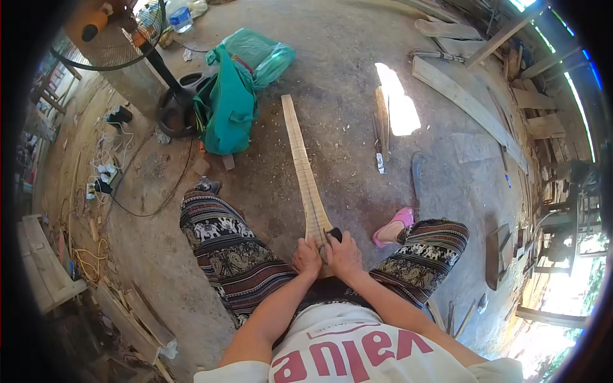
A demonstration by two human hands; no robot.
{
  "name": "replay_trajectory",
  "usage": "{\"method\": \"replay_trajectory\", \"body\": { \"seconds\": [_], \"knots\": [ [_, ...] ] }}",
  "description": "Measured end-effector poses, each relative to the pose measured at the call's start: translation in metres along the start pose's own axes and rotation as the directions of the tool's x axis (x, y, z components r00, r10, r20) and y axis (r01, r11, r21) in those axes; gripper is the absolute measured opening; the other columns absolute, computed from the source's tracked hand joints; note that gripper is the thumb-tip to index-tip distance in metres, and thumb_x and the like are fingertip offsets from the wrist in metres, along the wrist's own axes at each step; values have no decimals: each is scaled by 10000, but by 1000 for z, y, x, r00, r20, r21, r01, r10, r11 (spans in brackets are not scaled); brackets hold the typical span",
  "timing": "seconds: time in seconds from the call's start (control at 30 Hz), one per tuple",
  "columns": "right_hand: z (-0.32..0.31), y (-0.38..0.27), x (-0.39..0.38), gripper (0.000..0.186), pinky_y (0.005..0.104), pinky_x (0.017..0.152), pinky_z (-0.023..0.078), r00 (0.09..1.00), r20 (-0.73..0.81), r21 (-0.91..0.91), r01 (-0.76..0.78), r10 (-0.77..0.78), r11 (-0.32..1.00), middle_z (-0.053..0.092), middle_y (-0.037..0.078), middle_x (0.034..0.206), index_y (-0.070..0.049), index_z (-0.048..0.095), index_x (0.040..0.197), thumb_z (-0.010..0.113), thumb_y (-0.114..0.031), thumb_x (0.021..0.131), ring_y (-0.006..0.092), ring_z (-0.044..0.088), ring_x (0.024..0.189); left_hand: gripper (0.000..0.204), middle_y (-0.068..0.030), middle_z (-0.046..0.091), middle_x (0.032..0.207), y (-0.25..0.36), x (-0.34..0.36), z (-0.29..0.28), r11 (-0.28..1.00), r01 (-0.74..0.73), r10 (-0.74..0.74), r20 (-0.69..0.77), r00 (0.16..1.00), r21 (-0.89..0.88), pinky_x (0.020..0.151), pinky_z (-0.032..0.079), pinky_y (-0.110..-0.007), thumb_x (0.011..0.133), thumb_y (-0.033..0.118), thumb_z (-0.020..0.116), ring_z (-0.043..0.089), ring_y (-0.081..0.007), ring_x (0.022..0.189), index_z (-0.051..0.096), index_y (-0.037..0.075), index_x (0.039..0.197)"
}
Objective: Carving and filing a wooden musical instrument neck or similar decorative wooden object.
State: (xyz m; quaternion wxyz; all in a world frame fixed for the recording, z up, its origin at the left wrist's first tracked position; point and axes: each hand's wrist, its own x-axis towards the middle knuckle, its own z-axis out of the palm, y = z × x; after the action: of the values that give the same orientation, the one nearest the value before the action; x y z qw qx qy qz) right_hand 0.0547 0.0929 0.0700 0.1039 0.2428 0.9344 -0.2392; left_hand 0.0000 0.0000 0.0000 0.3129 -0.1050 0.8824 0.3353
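Note:
A long, pale wooden piece (300, 153), narrow at its far end and wider near me, stretches away from my lap between my knees. Lines run along its length. My left hand (307, 257) is closed around its near end, on the left side. Just to the right, my right hand (343, 255) is closed on a small black object (334, 234) that rests against the wood. Its kind is mostly hidden by my fingers. The two hands are close together, almost touching.
A green bag (231, 108) and a translucent green plastic bag (265, 57) lie ahead on the left, beside a standing fan (121, 38). Thin wood strips (382, 118) and a long plank (469, 112) lie to the right. Cables (105, 175) trail at left.

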Motion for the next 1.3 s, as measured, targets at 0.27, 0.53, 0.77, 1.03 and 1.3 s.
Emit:
{"method": "replay_trajectory", "body": {
  "seconds": [0.27,0.53,0.77,1.03,1.3],
  "knots": [
    [9,6,46,326,483,737,505,984,-150,-31,95,-99,995,492,189,1026,-97,604,1189,572,-217,887,380,552,929,450,-273,650,927,13,12,-4,991,-126,128,-46,991,44,787,443,-568,987,473,351,606,-489,902,523,58,1000],
    [5,7,13,318,462,720,520,981,-64,-136,175,-185,975,501,178,1022,-90,601,1168,574,-224,881,367,559,931,428,-277,646,906,8,6,-7,992,-82,85,-22,996,99,767,452,-567,988,456,356,610,-487,887,508,56,1004],
    [7,23,77,281,466,726,511,984,-114,-112,123,-135,986,503,189,1012,-87,619,1134,578,-213,886,383,569,910,442,-290,637,900,16,11,-2,987,-144,145,-7,989,74,761,434,-587,992,453,343,597,-501,879,505,42,993],
    [4,17,-4,246,495,741,492,986,-36,14,162,-161,987,513,205,985,-78,635,1111,579,-178,893,417,577,877,418,-267,650,882,16,16,-12,992,-84,86,-12,996,94,751,450,-570,994,445,348,612,-484,862,492,52,998],
    [31,84,77,227,488,763,481,993,-96,-15,-72,71,997,526,224,961,-28,625,964,520,-228,938,407,574,888,427,-275,641,883,24,27,-16,994,-77,79,-30,996,74,753,439,-575,989,457,354,596,-501,877,492,54,999]
  ]
}}
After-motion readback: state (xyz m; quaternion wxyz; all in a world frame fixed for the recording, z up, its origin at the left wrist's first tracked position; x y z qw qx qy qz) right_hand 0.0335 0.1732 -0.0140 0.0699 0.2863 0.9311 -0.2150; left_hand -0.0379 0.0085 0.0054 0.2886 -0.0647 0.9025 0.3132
